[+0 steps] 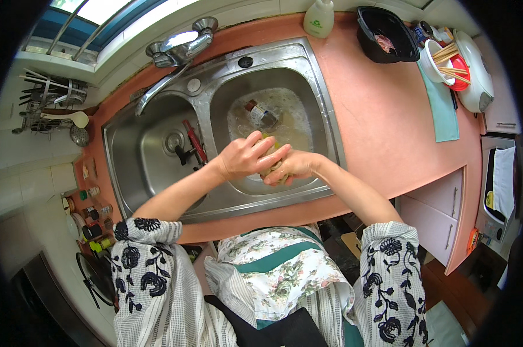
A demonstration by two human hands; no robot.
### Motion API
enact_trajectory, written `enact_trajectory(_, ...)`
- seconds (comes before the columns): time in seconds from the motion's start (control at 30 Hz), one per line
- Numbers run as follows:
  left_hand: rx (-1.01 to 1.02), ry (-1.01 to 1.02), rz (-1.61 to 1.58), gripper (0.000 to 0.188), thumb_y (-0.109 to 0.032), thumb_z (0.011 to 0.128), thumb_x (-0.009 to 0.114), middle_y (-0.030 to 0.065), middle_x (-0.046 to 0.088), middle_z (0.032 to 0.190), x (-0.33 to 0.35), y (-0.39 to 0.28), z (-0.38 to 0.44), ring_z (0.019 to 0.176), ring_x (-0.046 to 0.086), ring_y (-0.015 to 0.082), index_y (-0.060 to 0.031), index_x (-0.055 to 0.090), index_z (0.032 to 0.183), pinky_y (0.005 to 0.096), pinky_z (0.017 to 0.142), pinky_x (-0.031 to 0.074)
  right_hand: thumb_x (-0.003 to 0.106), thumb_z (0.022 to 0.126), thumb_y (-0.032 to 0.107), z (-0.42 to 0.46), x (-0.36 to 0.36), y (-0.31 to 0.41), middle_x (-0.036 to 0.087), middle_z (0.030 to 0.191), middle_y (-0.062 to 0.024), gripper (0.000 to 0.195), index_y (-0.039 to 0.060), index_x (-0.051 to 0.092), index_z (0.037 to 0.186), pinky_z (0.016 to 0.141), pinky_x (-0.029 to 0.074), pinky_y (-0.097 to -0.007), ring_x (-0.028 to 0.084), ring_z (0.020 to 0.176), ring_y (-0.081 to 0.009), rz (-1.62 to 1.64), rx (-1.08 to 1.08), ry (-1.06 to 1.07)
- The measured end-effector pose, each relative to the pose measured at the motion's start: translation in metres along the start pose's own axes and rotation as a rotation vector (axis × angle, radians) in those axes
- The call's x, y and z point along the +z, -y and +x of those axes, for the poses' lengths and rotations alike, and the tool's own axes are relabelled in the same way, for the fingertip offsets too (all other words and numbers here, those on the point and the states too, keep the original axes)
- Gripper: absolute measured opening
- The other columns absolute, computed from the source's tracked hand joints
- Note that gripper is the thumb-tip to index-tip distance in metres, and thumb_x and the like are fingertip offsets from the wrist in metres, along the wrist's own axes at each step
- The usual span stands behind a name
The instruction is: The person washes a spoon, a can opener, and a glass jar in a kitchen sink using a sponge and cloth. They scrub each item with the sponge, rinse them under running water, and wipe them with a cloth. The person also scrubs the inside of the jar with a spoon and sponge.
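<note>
My left hand [239, 159] and my right hand [294, 167] meet over the near part of the right sink basin [270, 78]. Between them they squeeze a wet, yellowish crumpled cloth or sponge [270, 152], mostly hidden by my fingers; its exact kind cannot be told. Beyond my hands, a small glass jar with a reddish-brown cap [261, 113] lies on its side in cloudy, sudsy water. In the left basin [140, 143] a red-handled kitchen tool [195, 141] with black parts rests beside the drain [173, 142].
A chrome faucet [161, 86] reaches over the left basin. On the pink counter [387, 130] stand a soap bottle [319, 19], a black tub [387, 37] holding something pinkish, and a white container of chopsticks [437, 60]. Spice jars [92, 230] line the left side.
</note>
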State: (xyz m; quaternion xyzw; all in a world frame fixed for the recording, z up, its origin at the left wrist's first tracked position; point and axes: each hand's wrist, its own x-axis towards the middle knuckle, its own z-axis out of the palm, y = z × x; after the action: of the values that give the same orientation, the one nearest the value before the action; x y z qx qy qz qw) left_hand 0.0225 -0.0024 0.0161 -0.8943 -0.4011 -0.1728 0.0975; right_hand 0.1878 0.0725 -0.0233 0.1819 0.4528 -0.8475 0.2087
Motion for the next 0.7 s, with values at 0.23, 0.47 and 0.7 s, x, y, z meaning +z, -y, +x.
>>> enact_trajectory(0.23,-0.102,0.338,0.035,0.017,-0.016,0.064,0.059,0.0037,0.048,0.065,0.025,-0.007,-0.008,0.05,0.054,0.0152,-0.0072,0.055,0.077,0.0269,0.034,0.04,0.069,0.061,0.01,0.006,0.004,-0.003,0.048,0.055,-0.0002,0.023,0.0062,0.047,0.056,0.042,0.033,-0.0257,0.042,0.05,-0.008,-0.336,-0.057,-0.25)
enact_trajectory(0.47,-0.383,0.703,-0.26,0.008,-0.01,0.067,0.059,0.012,0.062,0.07,0.075,-0.031,-0.029,0.067,0.064,0.0277,-0.0064,0.058,0.074,0.038,0.05,0.05,0.07,0.06,0.02,0.052,0.003,-0.092,0.062,0.079,-0.0226,0.028,0.0012,0.064,0.079,0.067,0.047,-0.0405,0.06,0.078,-0.0375,-0.74,-0.1,-0.687)
enact_trajectory(0.7,-0.572,0.982,-0.414,0.019,-0.011,0.064,0.065,0.0094,0.066,0.09,0.082,-0.043,-0.033,0.087,0.064,0.0255,-0.0113,0.067,0.083,0.0364,0.07,0.051,0.066,0.064,0.024,0.05,0.029,-0.085,0.062,0.079,-0.0215,0.028,0.0035,0.064,0.083,0.07,0.048,-0.0434,0.059,0.079,-0.0395,-0.898,0.093,-0.877)
